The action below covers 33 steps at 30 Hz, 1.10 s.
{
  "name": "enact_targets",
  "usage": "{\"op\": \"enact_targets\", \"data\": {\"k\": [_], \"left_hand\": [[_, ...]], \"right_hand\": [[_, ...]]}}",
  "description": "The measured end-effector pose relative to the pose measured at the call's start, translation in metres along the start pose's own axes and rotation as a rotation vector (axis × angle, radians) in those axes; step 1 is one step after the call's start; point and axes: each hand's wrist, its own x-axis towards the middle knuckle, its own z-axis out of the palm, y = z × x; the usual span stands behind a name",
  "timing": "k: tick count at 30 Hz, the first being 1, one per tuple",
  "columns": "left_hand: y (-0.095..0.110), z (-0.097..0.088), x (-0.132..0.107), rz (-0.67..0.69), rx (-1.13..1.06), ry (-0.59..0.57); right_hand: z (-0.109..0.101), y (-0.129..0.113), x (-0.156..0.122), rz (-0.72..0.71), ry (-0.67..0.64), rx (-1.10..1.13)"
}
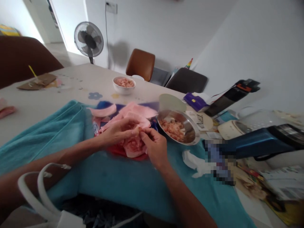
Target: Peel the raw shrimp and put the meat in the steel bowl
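Note:
My left hand (124,129) and my right hand (155,146) meet fingertip to fingertip, both closed in a pinch on a small piece of pomelo (138,128). Fingers hide most of that piece. Thick pink pomelo peel (140,114) lies heaped under and behind the hands, with a rounded, crumpled pink part (134,147) just below them. The heap rests on a red and blue plastic bag (116,150). Right of my right hand, a steel bowl (193,128) holds loose pinkish pulp (174,128).
A teal towel (106,174) covers the table's near side. Beyond stands a white bowl (124,90) of pulp. At right are a crumpled tissue (196,163), a blue bottle (251,142), a dark bottle (228,98) and a purple pack (196,101). White curved tubes (44,183) cross the lower left.

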Motion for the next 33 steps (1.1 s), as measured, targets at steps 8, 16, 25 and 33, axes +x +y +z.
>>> {"op": "enact_targets", "data": {"k": [8, 16, 25, 33], "left_hand": [[0.003, 0.003, 0.003, -0.11, -0.045, 0.01], [0.007, 0.002, 0.0, -0.222, -0.262, -0.095], [0.003, 0.013, 0.001, -0.212, -0.346, 0.016], [0.001, 0.01, 0.0, -0.131, -0.061, 0.089]], "right_hand": [[0.004, 0.003, 0.0, -0.031, -0.041, 0.044], [0.009, 0.007, 0.001, 0.12, -0.162, 0.363], [0.008, 0.01, 0.005, 0.238, -0.205, 0.477], [0.007, 0.002, 0.002, 0.203, -0.213, 0.342]]}}
